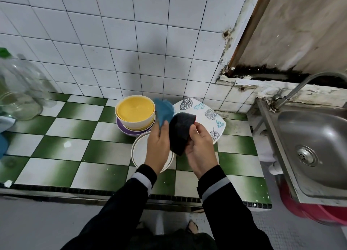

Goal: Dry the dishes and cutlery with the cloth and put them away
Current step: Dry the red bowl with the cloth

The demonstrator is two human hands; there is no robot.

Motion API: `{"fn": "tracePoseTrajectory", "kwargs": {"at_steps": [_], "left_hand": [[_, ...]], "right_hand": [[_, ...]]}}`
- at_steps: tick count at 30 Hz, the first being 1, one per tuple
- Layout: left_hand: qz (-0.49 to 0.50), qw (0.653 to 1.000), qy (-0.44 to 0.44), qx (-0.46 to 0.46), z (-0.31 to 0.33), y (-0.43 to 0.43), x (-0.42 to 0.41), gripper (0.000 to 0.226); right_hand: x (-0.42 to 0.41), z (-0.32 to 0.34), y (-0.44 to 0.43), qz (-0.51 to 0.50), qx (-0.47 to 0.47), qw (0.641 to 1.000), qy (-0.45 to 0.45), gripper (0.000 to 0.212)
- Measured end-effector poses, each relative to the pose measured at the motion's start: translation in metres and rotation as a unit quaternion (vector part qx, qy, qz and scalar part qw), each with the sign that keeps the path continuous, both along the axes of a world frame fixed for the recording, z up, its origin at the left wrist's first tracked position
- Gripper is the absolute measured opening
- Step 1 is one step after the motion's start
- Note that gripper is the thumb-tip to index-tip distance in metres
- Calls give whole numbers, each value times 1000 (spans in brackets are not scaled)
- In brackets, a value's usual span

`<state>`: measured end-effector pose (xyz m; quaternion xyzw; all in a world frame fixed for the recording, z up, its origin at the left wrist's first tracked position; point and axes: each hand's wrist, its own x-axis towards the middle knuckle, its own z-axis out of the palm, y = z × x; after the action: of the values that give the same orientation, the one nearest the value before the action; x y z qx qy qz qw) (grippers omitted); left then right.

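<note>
Over the checkered surface (75, 133), both hands are up and close together. Your right hand (201, 150) grips the dark bowl (181, 131) by its rim, tipped on its side, likely so the outer wall faces the cloth. Your left hand (158, 146) pinches the blue cloth (164, 110) just beside it; can't tell if they touch. Holding the bowl off the surface lets you rotate it while wiping. The yellow bowl stack (135, 112), white bowl (139, 154) and leaf-print plate (210, 116) sit below, not yet put away. No cutlery visible.
</note>
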<state>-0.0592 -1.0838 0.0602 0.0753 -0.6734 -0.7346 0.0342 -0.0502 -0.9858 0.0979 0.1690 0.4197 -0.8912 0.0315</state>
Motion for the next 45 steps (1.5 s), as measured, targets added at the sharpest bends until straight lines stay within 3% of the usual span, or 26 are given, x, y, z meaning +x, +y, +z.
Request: {"fn": "tracePoseTrajectory", "kwargs": {"at_steps": [1,3,5,7,9,12,16,18,20,22,24,26,28,30,34,38,43,45], "left_hand": [[9,998,-32,50,2,0,-2,32],[22,1000,0,22,1,2,6,34],[21,988,104,-114,-11,8,22,41],[5,947,187,-261,-26,10,32,46],[-22,902,255,-347,-28,6,30,47],[-55,906,263,-327,-16,-3,15,45],[-34,977,83,-192,-1,-15,-6,28],[-38,965,83,-246,0,-15,-1,32],[-51,920,186,-341,-2,-11,11,43],[-81,902,248,-344,-7,-10,14,43],[-95,937,197,-274,-2,-13,11,38],[-86,976,72,-188,3,-21,2,29],[-74,993,-67,-57,3,-31,-9,25],[-57,987,-136,65,-2,-38,-12,28],[23,975,-123,183,-5,-27,0,33],[91,982,-73,146,-3,-10,18,38],[169,982,-9,85,12,2,28,28],[189,981,45,9,11,-3,22,25]], "right_hand": [[0,0,0,-1,-5,1000,3,18],[-1,2,0,-7,-27,1000,10,17],[-2,3,-2,-13,-47,999,16,18],[-4,0,-4,-14,-49,999,15,18],[-4,-5,-6,-7,-26,1000,5,19],[1,-10,-5,44,58,997,6,21],[6,-16,1,110,239,964,43,24],[7,-17,2,113,272,954,47,26],[7,-18,3,105,262,958,45,28],[7,-18,6,109,269,955,54,31],[5,-16,14,130,303,941,71,34],[1,-14,23,153,316,933,76,31],[-2,-11,32,139,262,953,62,27],[-4,-10,37,114,147,982,39,27],[-5,-12,32,46,-64,997,-23,32],[-6,-23,22,-24,-176,983,-51,42],[-4,-21,18,-50,-179,982,-25,63],[-3,-22,17,-56,-161,985,-27,62]]}}
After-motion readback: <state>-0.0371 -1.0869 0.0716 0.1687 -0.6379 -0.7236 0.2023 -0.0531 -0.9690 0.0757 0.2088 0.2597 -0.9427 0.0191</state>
